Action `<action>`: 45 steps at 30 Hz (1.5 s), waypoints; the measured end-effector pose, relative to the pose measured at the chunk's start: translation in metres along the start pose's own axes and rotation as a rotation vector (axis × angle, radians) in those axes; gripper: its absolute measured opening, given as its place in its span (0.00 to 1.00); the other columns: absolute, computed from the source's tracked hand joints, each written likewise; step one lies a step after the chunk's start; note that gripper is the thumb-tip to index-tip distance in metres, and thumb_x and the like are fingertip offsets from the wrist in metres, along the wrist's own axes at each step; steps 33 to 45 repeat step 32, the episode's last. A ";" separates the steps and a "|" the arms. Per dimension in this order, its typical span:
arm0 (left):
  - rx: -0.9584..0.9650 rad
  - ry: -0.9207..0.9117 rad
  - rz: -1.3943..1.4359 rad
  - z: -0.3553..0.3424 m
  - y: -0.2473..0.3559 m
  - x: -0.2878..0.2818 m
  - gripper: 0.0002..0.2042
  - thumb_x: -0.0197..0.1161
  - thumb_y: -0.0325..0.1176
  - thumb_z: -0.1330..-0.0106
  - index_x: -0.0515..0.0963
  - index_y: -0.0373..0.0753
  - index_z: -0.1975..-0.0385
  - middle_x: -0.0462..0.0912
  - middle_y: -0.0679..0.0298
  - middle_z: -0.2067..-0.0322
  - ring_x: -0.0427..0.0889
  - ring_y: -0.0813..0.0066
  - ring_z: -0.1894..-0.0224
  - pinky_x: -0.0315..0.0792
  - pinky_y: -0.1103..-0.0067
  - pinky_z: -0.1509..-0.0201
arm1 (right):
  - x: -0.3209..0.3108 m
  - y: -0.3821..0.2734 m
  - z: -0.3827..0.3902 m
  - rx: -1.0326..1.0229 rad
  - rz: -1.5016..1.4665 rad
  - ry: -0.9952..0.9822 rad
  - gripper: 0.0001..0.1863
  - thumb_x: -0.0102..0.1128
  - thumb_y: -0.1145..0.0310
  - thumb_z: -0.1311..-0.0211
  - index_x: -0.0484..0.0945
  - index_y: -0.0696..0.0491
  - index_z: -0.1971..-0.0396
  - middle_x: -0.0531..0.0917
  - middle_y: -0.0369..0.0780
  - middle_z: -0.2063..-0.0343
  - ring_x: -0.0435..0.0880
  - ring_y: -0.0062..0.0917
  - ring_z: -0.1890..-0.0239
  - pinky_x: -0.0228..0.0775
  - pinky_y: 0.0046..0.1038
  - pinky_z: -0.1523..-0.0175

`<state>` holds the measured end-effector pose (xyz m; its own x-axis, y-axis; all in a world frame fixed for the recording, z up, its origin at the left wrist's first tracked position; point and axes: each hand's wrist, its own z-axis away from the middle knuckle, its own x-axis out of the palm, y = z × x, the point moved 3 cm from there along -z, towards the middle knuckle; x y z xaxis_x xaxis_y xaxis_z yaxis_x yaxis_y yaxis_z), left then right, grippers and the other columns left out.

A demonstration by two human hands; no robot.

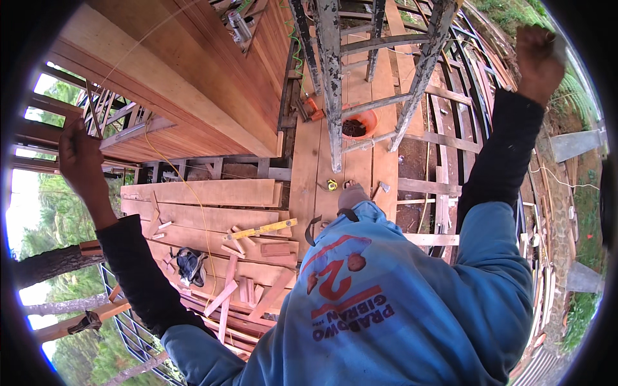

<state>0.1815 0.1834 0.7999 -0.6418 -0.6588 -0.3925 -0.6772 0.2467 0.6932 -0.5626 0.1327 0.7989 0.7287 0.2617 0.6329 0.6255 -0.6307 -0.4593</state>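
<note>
Both my arms are raised out to the sides in dark sleeves under a light blue shirt. My left hand is up at the far left with its fingers curled, beside a thin strip or line near the wooden wall panelling. Whether it grips that strip I cannot make out. High at the right, my right hand is closed too, against the green slope outside. A blurred greyish patch shows by its fingers, too unclear to name. Below me, a foot stands on the plank walkway.
A paint-spattered ladder stands ahead, with an orange bucket between its legs. A tape measure lies near my foot. A yellow spirit level, wood offcuts and a dark bag lie left. Open joists run at right.
</note>
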 end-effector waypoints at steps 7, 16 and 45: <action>0.104 0.072 0.084 -0.047 0.006 0.024 0.11 0.60 0.30 0.32 0.79 0.33 0.54 0.70 0.68 0.79 0.67 0.83 0.77 0.63 0.84 0.76 | -0.207 0.125 0.157 0.293 0.111 0.627 0.11 0.57 0.59 0.31 0.76 0.49 0.71 0.76 0.30 0.78 0.71 0.15 0.78 0.67 0.20 0.71; 0.361 -0.039 -0.545 -0.101 0.055 0.086 0.12 0.59 0.36 0.29 0.80 0.37 0.53 0.82 0.64 0.65 0.77 0.78 0.66 0.72 0.80 0.61 | -0.303 0.341 0.255 1.084 0.921 0.504 0.15 0.54 0.58 0.33 0.79 0.56 0.69 0.78 0.36 0.80 0.77 0.23 0.81 0.66 0.27 0.76; 1.053 -0.346 -1.518 -0.239 -0.036 0.196 0.15 0.54 0.34 0.28 0.77 0.45 0.44 0.81 0.63 0.47 0.81 0.69 0.46 0.73 0.76 0.42 | -0.387 0.539 0.261 1.652 1.725 -0.899 0.32 0.38 0.44 0.30 0.69 0.48 0.36 0.74 0.42 0.39 0.70 0.32 0.34 0.53 0.37 0.30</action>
